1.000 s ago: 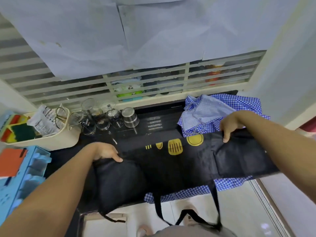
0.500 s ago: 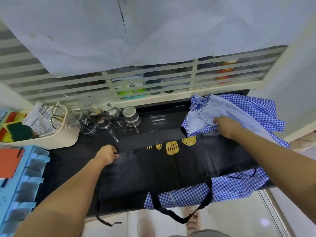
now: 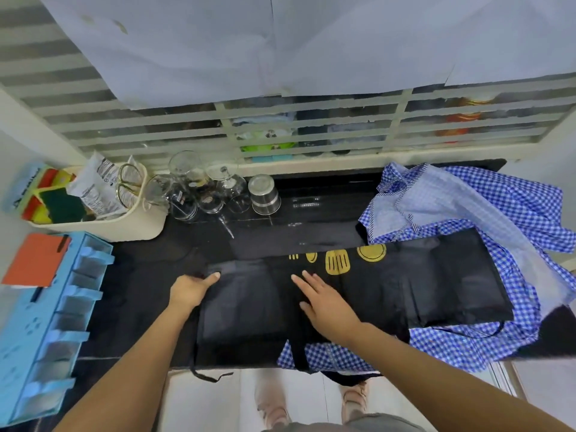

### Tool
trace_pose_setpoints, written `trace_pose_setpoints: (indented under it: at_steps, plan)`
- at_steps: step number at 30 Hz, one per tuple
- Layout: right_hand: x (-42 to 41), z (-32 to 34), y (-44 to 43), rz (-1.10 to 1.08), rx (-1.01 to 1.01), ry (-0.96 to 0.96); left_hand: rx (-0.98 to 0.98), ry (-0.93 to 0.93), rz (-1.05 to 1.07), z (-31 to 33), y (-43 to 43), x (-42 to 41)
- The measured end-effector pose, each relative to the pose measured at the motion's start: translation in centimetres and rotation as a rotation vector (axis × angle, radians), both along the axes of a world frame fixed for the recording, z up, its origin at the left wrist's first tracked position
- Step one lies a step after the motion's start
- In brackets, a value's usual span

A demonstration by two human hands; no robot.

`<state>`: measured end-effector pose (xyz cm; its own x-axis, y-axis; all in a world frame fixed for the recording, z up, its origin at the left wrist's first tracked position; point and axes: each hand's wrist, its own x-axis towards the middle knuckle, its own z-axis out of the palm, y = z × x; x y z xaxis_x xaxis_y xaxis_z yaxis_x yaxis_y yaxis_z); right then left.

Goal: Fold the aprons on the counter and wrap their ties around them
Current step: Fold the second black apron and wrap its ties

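Note:
A black apron (image 3: 405, 282) with yellow kitchen-tool prints lies folded lengthwise across the dark counter (image 3: 143, 275). Its black ties (image 3: 299, 353) hang over the front edge. My left hand (image 3: 191, 289) grips the apron's left end, thumb on top. My right hand (image 3: 327, 302) lies flat on the apron's middle with fingers straight. A blue checked apron (image 3: 486, 213) sits crumpled at the right, partly under the black one.
Several upturned glasses (image 3: 199, 188) and a steel cup (image 3: 265, 194) stand at the counter's back. A cream tub (image 3: 124, 226) with sponges and a packet sits at back left. A blue organiser (image 3: 56, 332) with an orange notebook (image 3: 34, 260) is at the left.
The apron was lowered flat onto the counter. My right hand left the apron's right end and slid left to its middle. My left hand stayed at the left end.

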<state>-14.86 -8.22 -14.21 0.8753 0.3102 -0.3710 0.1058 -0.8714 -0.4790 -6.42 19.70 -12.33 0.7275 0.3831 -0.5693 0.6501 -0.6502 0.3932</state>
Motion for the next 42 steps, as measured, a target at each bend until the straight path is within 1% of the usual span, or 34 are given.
trace_pose_setpoints:
  at_steps: [1,3,5,7,9,10,13,14,15,19,22,24,28,29,31,33,34,36,38,39,40,42]
  plan:
    - [-0.6,-0.6,0.9,0.025,-0.058,0.018,-0.065,0.028,0.043,0.1,0.1,-0.7]
    - [-1.4,-1.3,1.9,0.066,-0.180,-0.005,-0.208,0.114,0.090,0.1,0.6,-2.2]
    - [-1.9,-2.3,2.1,0.058,-0.288,-0.005,-0.288,0.162,0.102,-0.1,1.4,-3.5]
    - [-2.2,-3.3,2.0,0.074,-0.337,0.019,-0.324,0.156,0.090,-0.5,2.2,-4.4]
    - [-2.0,-3.7,1.8,0.088,-0.357,-0.007,-0.400,0.148,0.096,-0.4,2.3,-5.0]
    - [-1.9,-3.6,2.0,0.068,-0.340,0.010,-0.448,0.157,0.102,-0.3,2.2,-5.3]
    - [-2.1,-1.4,3.6,-0.001,-0.279,-0.074,-0.536,0.175,0.104,0.1,2.0,-5.8]
    - [-2.5,-1.4,4.3,0.016,-0.259,-0.070,-0.561,0.163,0.106,0.2,1.9,-5.8]
    - [-3.0,-1.5,4.8,0.026,-0.248,-0.057,-0.590,0.150,0.111,0.5,1.8,-5.8]
    - [-4.0,-1.8,5.4,-0.044,-0.072,0.032,-0.737,0.154,0.140,2.9,0.1,-6.0]
    - [-3.9,-1.0,5.4,-0.049,0.022,0.105,-0.895,0.178,0.071,4.5,-1.1,-5.4]
    - [-4.0,-0.1,5.9,-0.103,0.092,0.109,-0.944,0.181,0.013,5.7,-2.5,-5.0]
    - [-3.9,1.6,7.0,-0.343,0.454,0.076,-0.973,0.172,-0.136,7.4,-5.9,-4.4]
    - [-3.8,2.1,7.0,-0.385,0.493,0.047,-0.972,0.174,-0.167,7.6,-6.5,-4.3]
    - [-3.7,2.8,6.6,-0.439,0.509,0.022,-0.955,0.179,-0.244,8.1,-7.3,-4.1]
    - [-3.5,3.2,5.9,-0.497,0.564,0.062,-0.977,0.174,-0.312,8.3,-7.8,-3.9]
    - [-3.4,3.2,5.5,-0.542,0.628,0.106,-1.002,0.163,-0.298,8.4,-7.9,-3.8]
    - [-3.2,3.2,4.6,-0.668,0.755,0.207,-1.006,0.090,-0.177,8.2,-8.4,-3.1]
    - [-3.0,3.6,3.5,-0.787,0.819,0.268,-0.876,-0.061,-0.058,7.5,-9.0,-2.0]
    - [-2.8,3.8,2.7,-0.825,0.831,0.288,-0.775,-0.140,-0.058,7.0,-9.3,-1.2]
    - [-2.6,3.9,1.9,-0.840,0.828,0.293,-0.685,-0.205,-0.097,6.5,-9.5,-0.6]
    - [-2.6,4.7,-0.3,-0.855,0.838,0.290,-0.594,-0.269,-0.288,5.9,-10.6,0.9]
